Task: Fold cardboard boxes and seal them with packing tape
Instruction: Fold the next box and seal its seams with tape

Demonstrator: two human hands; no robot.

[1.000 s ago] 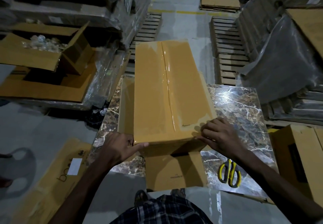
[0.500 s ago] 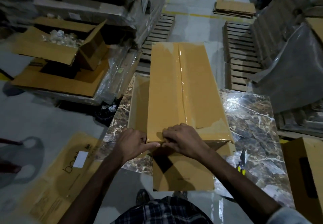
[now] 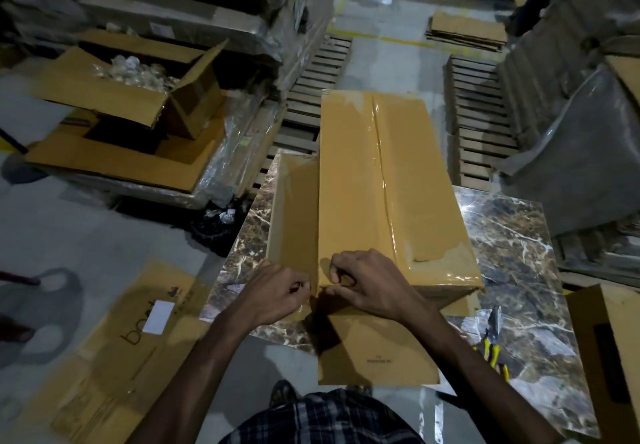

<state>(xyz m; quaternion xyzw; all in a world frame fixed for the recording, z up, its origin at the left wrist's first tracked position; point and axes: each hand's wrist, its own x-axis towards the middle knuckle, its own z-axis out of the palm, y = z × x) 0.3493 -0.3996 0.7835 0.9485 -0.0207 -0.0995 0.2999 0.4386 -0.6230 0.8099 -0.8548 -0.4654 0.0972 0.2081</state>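
Note:
A long brown cardboard box (image 3: 353, 180) lies on a marble-patterned table (image 3: 512, 256), its top seam covered by a glossy strip of clear packing tape (image 3: 381, 173). One flap (image 3: 294, 215) lies open on its left and another flap (image 3: 374, 350) hangs over the near table edge. At the box's near left corner my left hand (image 3: 277, 294) has its fingers curled, pinching at the tape edge. My right hand (image 3: 370, 281) is beside it, fingers curled onto the same corner. No tape roll is in view.
Yellow-handled scissors (image 3: 493, 343) lie on the table to the right of my right forearm. An open carton of wrapped items (image 3: 131, 94) sits at left on flattened cardboard. Wooden pallets (image 3: 481, 121) lie beyond the table. Another box (image 3: 609, 350) stands at right.
My right hand moved from the box's near right side across to its near left corner beside my left hand. Both hands' fingers have curled tighter there. The view shifted slightly.

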